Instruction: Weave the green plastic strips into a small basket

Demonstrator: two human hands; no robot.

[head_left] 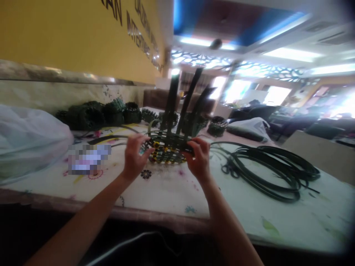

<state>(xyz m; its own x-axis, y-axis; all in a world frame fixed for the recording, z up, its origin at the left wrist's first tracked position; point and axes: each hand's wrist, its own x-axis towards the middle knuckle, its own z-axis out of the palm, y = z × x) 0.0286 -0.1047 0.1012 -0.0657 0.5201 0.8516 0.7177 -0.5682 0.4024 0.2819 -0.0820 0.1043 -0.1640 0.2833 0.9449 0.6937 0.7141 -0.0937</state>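
Observation:
A half-woven basket [169, 149] of dark green strips with yellow pieces stands on the table in front of me. Long dark strips [191, 99] stick up from its rim. My left hand [135, 153] grips the basket's left side, thumb and fingers curled at the edge. On the opposite side, my right hand [199, 157] pinches the weave near the rim. The fingertips of both hands are partly hidden against the basket, and the picture is slightly blurred.
Coiled dark strips [266, 170] lie at the right, with scissors [230, 168] beside them. Several dark green woven baskets [94, 114] line the table's back. A white plastic bag [30, 140] bulges at the left, and another bag [249, 129] rests behind the coil.

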